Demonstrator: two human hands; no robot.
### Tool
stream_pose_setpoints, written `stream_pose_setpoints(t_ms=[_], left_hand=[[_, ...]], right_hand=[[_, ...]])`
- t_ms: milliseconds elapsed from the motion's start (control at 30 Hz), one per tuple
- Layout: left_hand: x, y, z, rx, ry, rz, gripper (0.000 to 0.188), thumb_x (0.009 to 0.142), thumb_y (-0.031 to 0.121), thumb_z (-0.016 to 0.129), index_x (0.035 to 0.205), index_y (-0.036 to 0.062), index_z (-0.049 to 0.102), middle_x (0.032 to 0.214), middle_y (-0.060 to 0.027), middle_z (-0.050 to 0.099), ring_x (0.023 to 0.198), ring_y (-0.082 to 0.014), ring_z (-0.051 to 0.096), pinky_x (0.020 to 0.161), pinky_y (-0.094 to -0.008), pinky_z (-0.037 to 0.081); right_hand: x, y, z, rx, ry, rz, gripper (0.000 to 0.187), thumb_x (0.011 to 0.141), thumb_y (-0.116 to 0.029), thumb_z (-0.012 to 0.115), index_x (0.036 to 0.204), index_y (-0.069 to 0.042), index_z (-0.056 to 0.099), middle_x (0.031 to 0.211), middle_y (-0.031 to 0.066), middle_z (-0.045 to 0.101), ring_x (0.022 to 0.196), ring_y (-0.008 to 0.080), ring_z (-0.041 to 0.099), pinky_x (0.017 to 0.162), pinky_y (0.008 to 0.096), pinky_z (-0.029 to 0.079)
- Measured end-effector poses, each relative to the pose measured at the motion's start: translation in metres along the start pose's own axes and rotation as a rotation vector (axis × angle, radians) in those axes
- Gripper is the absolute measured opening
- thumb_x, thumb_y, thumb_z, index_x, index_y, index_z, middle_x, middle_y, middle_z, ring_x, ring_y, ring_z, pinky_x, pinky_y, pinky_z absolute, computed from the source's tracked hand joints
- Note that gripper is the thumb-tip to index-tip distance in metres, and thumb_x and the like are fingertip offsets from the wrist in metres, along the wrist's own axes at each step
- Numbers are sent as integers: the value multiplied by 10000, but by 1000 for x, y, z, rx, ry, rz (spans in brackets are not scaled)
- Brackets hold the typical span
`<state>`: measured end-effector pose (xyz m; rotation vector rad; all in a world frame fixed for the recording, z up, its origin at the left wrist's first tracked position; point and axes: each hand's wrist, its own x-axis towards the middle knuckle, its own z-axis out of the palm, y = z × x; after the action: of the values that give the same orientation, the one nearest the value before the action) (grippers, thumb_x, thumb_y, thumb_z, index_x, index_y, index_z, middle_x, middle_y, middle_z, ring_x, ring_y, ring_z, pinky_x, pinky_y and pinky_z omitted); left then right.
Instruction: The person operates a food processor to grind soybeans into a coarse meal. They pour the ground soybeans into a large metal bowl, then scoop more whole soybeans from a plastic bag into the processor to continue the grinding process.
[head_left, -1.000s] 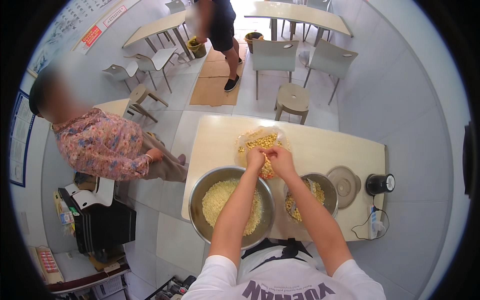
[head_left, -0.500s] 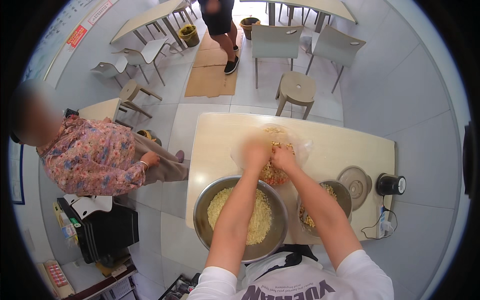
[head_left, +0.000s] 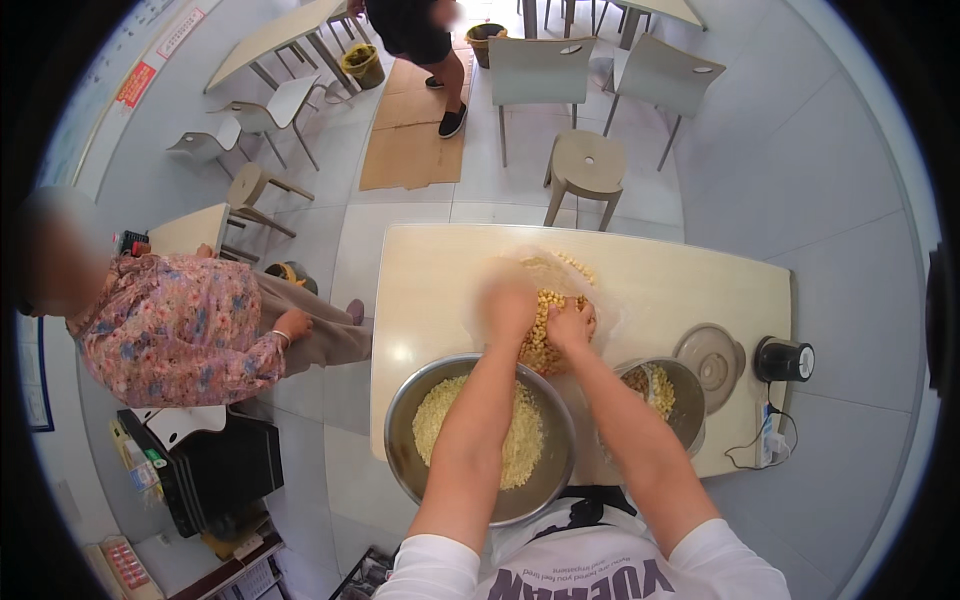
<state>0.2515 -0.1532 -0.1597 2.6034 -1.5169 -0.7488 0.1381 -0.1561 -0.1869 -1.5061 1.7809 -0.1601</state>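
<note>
A clear plastic bag of yellow kernels (head_left: pixel 540 350) lies on the table beyond the steel bowl. My left hand (head_left: pixel 508 310) is at the bag's left side; a blur covers its fingers. On the right side, my right hand (head_left: pixel 572 325) has its fingers curled at the bag among the kernels. Below my left forearm, the wide steel bowl (head_left: pixel 400 440) holds pale yellow crumbly grains (head_left: pixel 520 430). Under my right forearm stands a smaller metal pot (head_left: pixel 690 400) with kernels and a whitish piece inside, partly hidden by the arm.
A round grey-beige lid (head_left: pixel 705 365) lies right of the pot, near a black cylindrical device (head_left: pixel 783 360) with a cord. A person in a flowered shirt (head_left: pixel 180 330) stands at the left. Another person (head_left: pixel 425 50) stands on cardboard (head_left: pixel 410 150), near chairs and a stool (head_left: pixel 588 165).
The kernels in the bag have shifted, with more yellow showing and less red. My right hand has turned slightly on the bag. The person on the cardboard has changed stance; the view has tilted slightly.
</note>
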Motion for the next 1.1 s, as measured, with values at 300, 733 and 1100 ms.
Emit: stream_pose_setpoints(t_ms=[300, 733, 1100], left_hand=[[25, -2, 37, -450, 116, 21, 411, 940, 430, 539, 1080, 92, 727, 1034, -188, 707, 1063, -335, 649, 872, -444, 516], [-20, 23, 18, -1095, 290, -61, 317, 920, 310, 662, 993, 4, 696, 889, -93, 696, 765, -152, 622, 661, -305, 504], [-106, 50, -44, -1368, 294, -10, 268, 993, 283, 593, 1046, 32, 672, 904, -53, 665, 780, -114, 595, 672, -263, 499]], right_hand=[[34, -1, 71, 660, 358, -83, 400, 982, -381, 560, 1202, -66, 670, 1144, 163, 640, 1067, 293, 590, 949, 404, 460], [-19, -27, 15, 1270, 173, -171, 270, 965, -230, 622, 1110, -11, 684, 1110, 110, 669, 1022, 191, 613, 925, 311, 485], [-91, -42, -43, 1293, 195, -332, 251, 967, -219, 626, 1115, -22, 677, 1150, 116, 630, 1065, 222, 590, 950, 326, 469]])
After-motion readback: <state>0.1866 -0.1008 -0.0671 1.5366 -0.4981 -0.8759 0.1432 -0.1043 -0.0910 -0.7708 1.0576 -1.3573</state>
